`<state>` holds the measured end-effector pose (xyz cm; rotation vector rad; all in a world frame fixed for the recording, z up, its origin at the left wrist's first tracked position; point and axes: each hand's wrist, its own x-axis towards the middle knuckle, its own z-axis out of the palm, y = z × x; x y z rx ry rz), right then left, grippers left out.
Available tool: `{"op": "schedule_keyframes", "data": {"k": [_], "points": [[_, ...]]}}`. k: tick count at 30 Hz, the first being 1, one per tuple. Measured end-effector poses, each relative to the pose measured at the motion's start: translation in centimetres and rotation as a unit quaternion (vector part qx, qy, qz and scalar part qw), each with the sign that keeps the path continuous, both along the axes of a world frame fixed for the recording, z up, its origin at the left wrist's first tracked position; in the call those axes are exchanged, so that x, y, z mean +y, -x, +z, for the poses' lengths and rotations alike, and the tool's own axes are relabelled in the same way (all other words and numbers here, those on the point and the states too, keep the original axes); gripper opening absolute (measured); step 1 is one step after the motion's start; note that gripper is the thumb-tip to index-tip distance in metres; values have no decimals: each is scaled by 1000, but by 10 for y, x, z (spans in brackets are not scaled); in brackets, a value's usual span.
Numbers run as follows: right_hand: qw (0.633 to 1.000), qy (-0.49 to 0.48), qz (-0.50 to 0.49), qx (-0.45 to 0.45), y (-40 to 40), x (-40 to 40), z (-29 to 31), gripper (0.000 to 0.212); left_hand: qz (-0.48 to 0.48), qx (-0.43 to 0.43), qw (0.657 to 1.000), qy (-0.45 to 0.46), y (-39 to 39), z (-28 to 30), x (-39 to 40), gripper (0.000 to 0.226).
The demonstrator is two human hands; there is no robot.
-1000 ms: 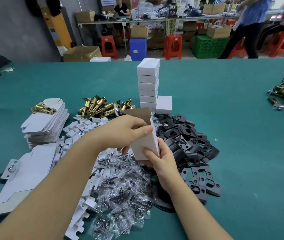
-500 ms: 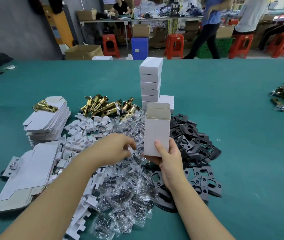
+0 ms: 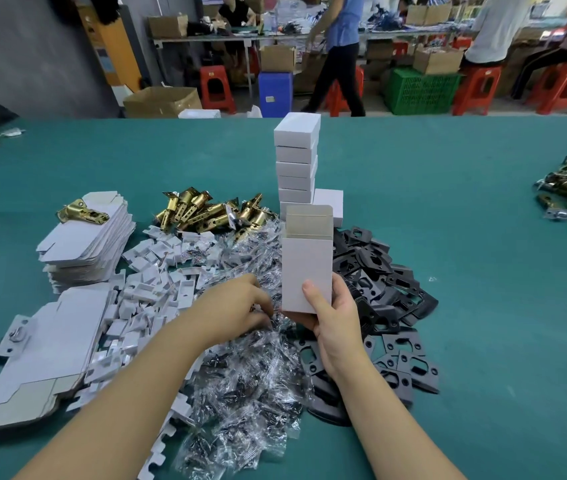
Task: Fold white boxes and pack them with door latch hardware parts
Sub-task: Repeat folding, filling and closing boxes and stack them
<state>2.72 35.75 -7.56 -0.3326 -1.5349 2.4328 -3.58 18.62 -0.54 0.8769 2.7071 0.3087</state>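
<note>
Now: right hand (image 3: 332, 327) gripping open box (image 3: 306, 271) upright; left hand (image 3: 240, 308) pinching at screw bags (image 3: 240, 375), grasp unclear. Risk: bag snagging on box flap, spilling.

On the tabletop (image 3: 448, 237), the bags of screws (image 3: 247, 375) lie in the middle. The flat boxes (image 3: 85, 244) lie to their left, the plates (image 3: 386, 306) to their right. Behind them lie the latches (image 3: 206, 211) and stands the pile of boxes (image 3: 296, 161).
</note>
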Motion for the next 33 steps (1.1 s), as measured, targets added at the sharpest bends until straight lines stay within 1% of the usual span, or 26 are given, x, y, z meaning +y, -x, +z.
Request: {"op": "schedule_keyframes", "data": {"k": [2,4,7,10,13,14,15,17,18,21,24,26,29,33], "points": [[1000,-1,1,0,0,1,-1,29,3,-3,1000,-23,0,0,-1,7],[1000,-1,2,0,0,2,-2,28,11,0,998,-55,1,2,-2,6],[1000,-2,2,0,0,1,-1,37,50,4,989,-142,3,8,-6,6],[1000,-2,0,-4,0,1,1,44,104,-21,965,-240,5,14,-12,11],[1000,1,2,-2,0,1,0,44,155,-97,933,-310,8,16,-18,12],[1000,0,4,-2,0,1,0,43,167,-108,931,-305,9,15,-19,12],[1000,-1,5,-2,0,1,0,42,169,-98,941,-278,10,14,-19,12],[1000,-2,8,-2,0,1,0,41,158,-56,968,-188,9,11,-19,13],[1000,-2,8,-2,0,1,1,41,154,-45,975,-153,9,9,-18,13],[1000,5,7,-2,0,1,1,43,166,-11,982,-95,10,4,-18,12],[1000,11,8,-3,0,1,1,43,177,15,981,-73,13,5,-17,11],[1000,12,9,-2,0,0,1,42,173,11,983,-63,13,6,-15,12],[1000,13,12,-1,0,0,2,41,159,1,987,-18,13,6,-10,24],[1000,14,13,-3,0,0,2,42,155,-3,988,-4,13,3,0,22]]}}
